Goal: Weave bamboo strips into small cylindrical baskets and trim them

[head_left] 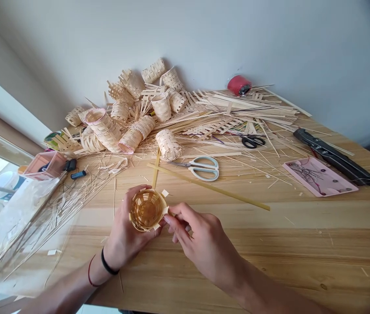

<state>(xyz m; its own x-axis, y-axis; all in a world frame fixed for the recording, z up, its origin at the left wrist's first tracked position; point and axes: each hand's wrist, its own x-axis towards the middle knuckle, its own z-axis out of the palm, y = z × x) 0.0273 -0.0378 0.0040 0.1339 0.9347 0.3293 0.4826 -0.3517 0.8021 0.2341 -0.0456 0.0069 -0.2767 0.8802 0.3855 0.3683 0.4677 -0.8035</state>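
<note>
Right hand (201, 233) at basket (147, 210), tray (343, 186) — strands (306, 173) inside

Right of the pale-handled scissors (204, 166) and toward the person, the tabletop (269, 244) leaves a hand room to pass, crossed only by a flat yellow strip (230, 193) slanting just on the near side of the handles. Farther right of the scissors, a pink tray (341, 185) and a long black tool (331, 152) bar the way. Beyond them, black-handled scissors (253, 141) and a pile of wood strips (253, 109) obstruct. A pale woven basket (169, 146) blocks the scissors' left. Nearer than their tips, the left hand (127, 233), right hand (201, 231) and small woven basket (147, 209) fill the space.
</note>
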